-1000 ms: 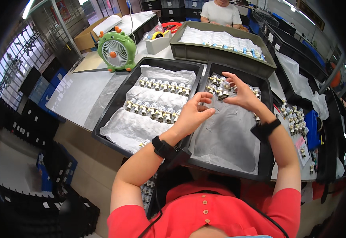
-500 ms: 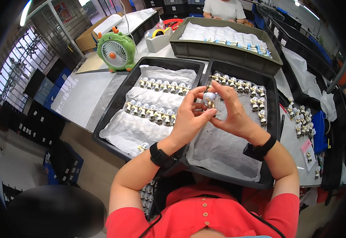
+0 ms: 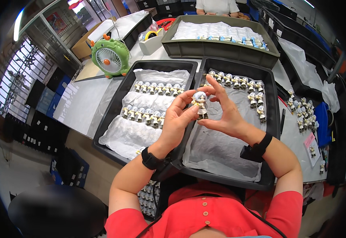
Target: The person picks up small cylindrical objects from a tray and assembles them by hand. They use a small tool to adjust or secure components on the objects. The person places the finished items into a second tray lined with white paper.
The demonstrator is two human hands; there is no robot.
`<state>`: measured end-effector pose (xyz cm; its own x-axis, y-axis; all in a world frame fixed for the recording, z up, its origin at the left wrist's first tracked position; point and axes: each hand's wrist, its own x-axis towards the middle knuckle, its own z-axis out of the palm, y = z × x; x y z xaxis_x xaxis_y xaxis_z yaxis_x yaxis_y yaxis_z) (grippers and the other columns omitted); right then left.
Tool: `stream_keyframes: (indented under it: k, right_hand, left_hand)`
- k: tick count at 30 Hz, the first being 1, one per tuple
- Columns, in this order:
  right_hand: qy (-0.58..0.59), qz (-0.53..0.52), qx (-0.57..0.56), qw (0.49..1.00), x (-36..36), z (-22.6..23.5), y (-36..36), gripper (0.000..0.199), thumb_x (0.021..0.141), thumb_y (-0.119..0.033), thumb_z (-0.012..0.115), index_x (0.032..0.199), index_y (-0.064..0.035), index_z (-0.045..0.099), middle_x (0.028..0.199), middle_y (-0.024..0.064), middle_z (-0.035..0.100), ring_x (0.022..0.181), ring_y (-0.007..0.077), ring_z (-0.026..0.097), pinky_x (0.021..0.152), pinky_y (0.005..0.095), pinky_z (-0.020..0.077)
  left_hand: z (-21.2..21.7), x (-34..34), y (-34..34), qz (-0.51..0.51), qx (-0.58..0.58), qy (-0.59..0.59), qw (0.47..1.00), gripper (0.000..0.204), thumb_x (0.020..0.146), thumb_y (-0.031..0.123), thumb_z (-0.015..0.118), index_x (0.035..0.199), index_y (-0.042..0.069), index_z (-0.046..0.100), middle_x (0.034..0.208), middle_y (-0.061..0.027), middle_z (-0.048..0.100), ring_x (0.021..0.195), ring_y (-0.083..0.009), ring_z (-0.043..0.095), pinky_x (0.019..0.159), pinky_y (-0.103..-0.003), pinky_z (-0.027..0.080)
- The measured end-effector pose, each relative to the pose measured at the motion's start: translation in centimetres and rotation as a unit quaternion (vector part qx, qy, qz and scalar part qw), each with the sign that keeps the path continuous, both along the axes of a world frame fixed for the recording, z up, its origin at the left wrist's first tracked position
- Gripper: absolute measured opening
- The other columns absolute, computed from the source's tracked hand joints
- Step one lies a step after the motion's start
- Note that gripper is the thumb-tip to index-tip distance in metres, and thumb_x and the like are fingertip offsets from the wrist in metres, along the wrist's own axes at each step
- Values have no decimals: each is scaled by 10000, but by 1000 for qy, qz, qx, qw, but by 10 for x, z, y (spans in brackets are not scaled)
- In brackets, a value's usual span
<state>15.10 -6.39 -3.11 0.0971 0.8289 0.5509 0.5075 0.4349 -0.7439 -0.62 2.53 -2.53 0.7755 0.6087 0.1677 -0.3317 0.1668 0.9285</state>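
Figurine (image 3: 200, 104), small with grey-white hair, held upright between both hands above the inner rims of two black trays. Left hand (image 3: 177, 121) pinches it from the left; right hand (image 3: 224, 113) grips it from the right, fingers curled. Right tray (image 3: 274, 119): figurines line the far and right edges, near padding bare. Left tray (image 3: 113, 115): two figurine rows on white padding. Farther: grey-green bin (image 3: 220, 47) with more figurines, green fan (image 3: 110, 56).
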Motion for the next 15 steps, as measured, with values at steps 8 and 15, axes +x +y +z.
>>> stream_keyframes:
  k: [8,15]
  right_hand:
    - [-8,-7,27,1000,-1,0,1,998,633,-156,795,1435,-143,201,1261,61,508,1096,209,503,885,343,405]
    - [-4,-12,25,1000,-1,-2,2,1000,629,-168,806,1432,-144,211,1238,64,520,1099,194,506,882,337,402]
  left_hand:
    - [4,-1,-1,-16,-41,-17,999,417,891,106,558,1276,26,422,1146,-52,515,980,-102,544,806,-243,471]
    - [-1,-2,1,-33,-69,-34,996,412,900,115,548,1267,37,377,1132,-84,545,965,-144,580,813,-274,483]
